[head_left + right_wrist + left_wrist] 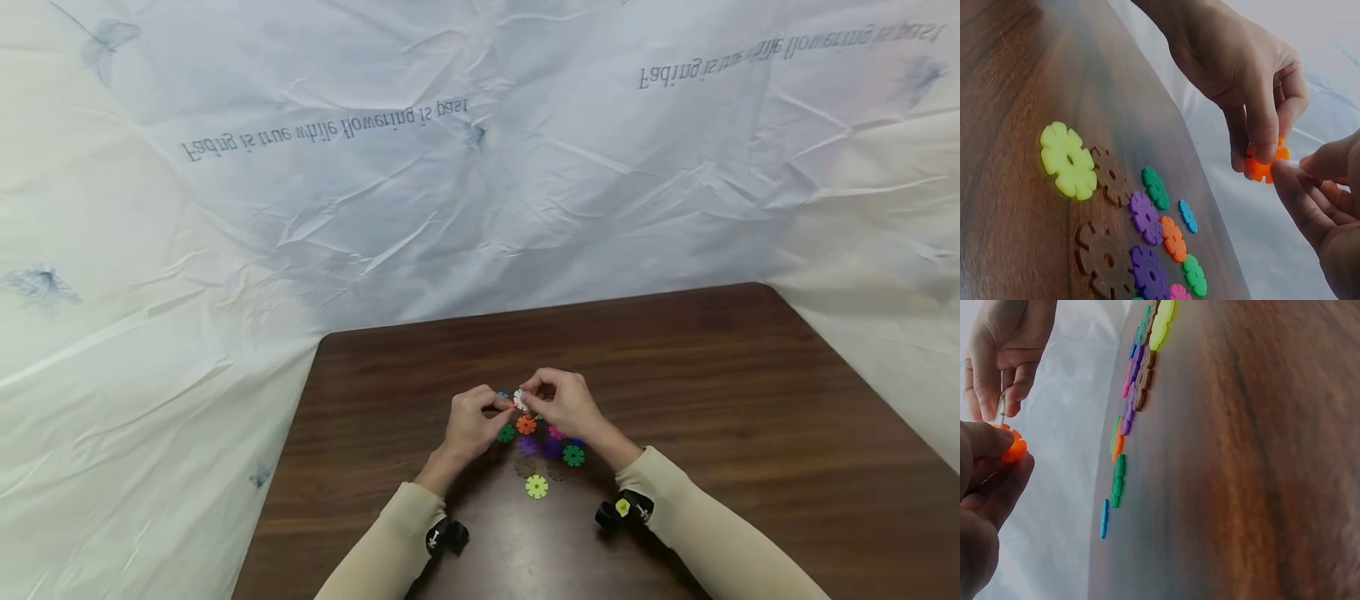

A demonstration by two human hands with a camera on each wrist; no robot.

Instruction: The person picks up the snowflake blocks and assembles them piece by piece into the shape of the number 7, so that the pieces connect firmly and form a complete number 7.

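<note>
Above the table, my left hand (471, 423) pinches an orange notched snowflake disc (1260, 167) between thumb and fingers. My right hand (567, 406) pinches a white snowflake disc (518, 399), seen edge-on in the left wrist view. The two discs meet at their rims, roughly at right angles, with the fingertips of both hands close together. In the right wrist view, the right fingers (1310, 194) mostly hide the white disc. Below the hands lie loose discs, among them an orange one (1174, 239), a green one (1155, 188) and a purple one (1145, 217).
On the brown wooden table (697, 375) a yellow-green disc (536, 487) lies closest to the body. Two brown discs, a blue disc (1188, 216) and a pink disc (1180, 292) lie in the same cluster. White printed sheeting (480, 208) hangs behind the table.
</note>
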